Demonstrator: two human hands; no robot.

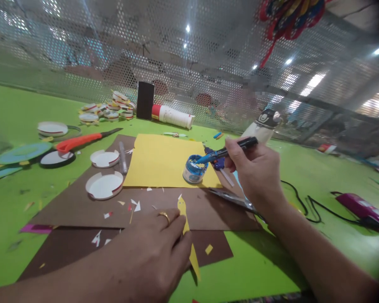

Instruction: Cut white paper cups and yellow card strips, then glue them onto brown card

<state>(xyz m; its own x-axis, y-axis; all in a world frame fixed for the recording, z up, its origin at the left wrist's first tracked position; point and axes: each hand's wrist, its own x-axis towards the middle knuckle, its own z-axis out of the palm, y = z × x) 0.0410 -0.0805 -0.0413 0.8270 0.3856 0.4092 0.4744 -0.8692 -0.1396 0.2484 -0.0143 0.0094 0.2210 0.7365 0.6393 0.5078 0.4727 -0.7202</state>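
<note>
My left hand (154, 248), with a ring on one finger, lies over a narrow yellow paper cutout (182, 206), holding it against brown card. The cutout has a rounded end with small dots and a pointed tail; its middle is partly hidden by my fingers. In my right hand (255, 172) is a dark marker (222, 153) with a blue end. That end is at the mouth of a small open jar of blue paint (194, 171), whose rim is smeared. Beneath the jar is a sheet of yellow paper (164, 158). Metal scissors (230, 198) lie beside my right wrist.
Brown card (82, 208) lies on the green table (12, 202) among paper scraps. Cut cup bases (104, 185) and orange-handled scissors (78, 142) are left. Paper cups (173, 117) and a phone (145, 100) stand behind. A glue gun (363, 210) with a cord is right.
</note>
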